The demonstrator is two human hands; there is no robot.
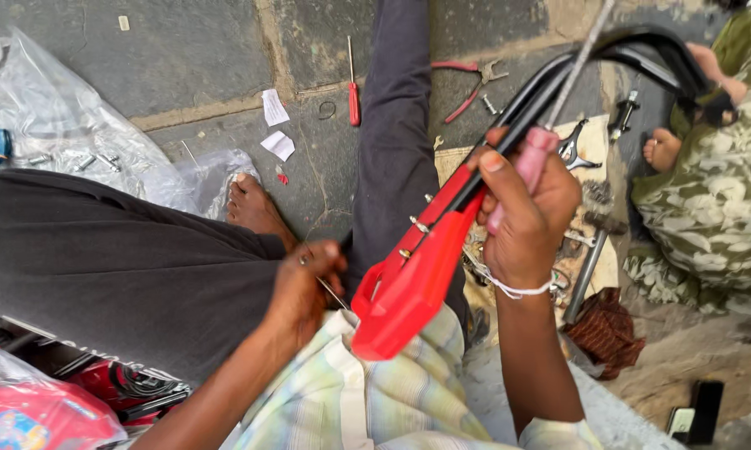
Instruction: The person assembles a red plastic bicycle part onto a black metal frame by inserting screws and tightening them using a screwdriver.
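Both hands were busy on one red and black frame part [417,267] that lay tilted across the person's lap. Their right hand [525,208] was wrapped tight around a pink tool handle [530,162], pressing it against the black tube [559,79], seemingly to steady the part while the tool's thin metal shaft [580,58] ran up alongside the tube. That wrist was bent, the forearm rising almost straight up from the bottom edge, a white thread band [517,289] around it. Their left hand [305,287] was pinched shut on a thin wire or spoke [332,292] just beside the red end of the part, knuckles curled, the arm coming in low from the lower left.

Small bolts [417,223] stuck out of the red piece near the joint. On the stone floor [200,50] beyond the dark trouser legs lay a red-handled screwdriver [354,92], red-handled pliers [467,87], scraps of white paper [275,125] and a clear plastic bag [67,125] with metal fittings. Another person in camouflage clothing [717,192] sat at the right, a bare foot [663,150] near loose metal parts.
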